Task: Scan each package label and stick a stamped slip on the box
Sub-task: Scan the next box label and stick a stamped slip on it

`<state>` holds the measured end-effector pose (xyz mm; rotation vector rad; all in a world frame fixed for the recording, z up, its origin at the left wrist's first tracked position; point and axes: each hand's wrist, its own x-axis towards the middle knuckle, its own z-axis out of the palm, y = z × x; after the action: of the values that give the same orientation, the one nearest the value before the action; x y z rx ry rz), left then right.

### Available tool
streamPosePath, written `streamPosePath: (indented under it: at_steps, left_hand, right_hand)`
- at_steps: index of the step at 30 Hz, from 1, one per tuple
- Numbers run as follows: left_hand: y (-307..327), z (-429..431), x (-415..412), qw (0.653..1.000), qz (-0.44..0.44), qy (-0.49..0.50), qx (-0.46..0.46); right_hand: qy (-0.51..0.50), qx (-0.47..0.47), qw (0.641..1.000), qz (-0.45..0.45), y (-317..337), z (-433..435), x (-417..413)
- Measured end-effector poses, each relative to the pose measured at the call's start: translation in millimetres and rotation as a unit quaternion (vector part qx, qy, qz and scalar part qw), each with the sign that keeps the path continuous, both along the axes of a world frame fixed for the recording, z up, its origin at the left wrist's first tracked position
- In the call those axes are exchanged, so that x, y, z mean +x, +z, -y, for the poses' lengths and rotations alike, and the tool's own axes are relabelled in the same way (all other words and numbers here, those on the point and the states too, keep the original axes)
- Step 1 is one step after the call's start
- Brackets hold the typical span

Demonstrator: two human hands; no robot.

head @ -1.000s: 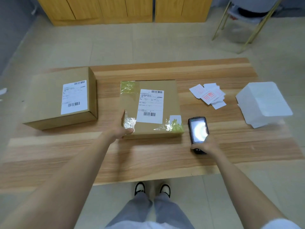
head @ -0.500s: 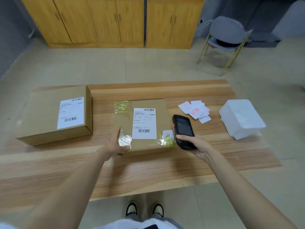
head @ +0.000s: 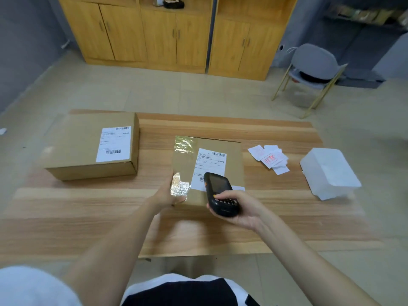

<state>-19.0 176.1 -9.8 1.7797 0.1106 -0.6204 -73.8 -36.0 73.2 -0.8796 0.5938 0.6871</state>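
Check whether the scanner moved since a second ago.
Yes. The scanner went left: from beside the taped box, at its right edge, to over its label, held by the right hand.

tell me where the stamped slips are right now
In the head view, the stamped slips lie loose on the right half of the table, between the taped box and the white plastic container.

Scanner [head: 220, 193] now over the label [head: 209, 163]
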Motion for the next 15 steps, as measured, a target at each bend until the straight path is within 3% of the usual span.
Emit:
streamPosePath:
  at_steps: [8, 15]
  left_hand:
    - [0, 6, -13, 0.996, 0.057, 0.056, -0.031]
    - [-16, 3, -5, 0.996, 0.057, 0.062, 0.023]
  right_hand:
    - [0.025, -0.040, 0.999, -0.006, -1, -10, -10]
    - [-0.006, -0.098, 0.994, -0.049, 5, -15, -8]
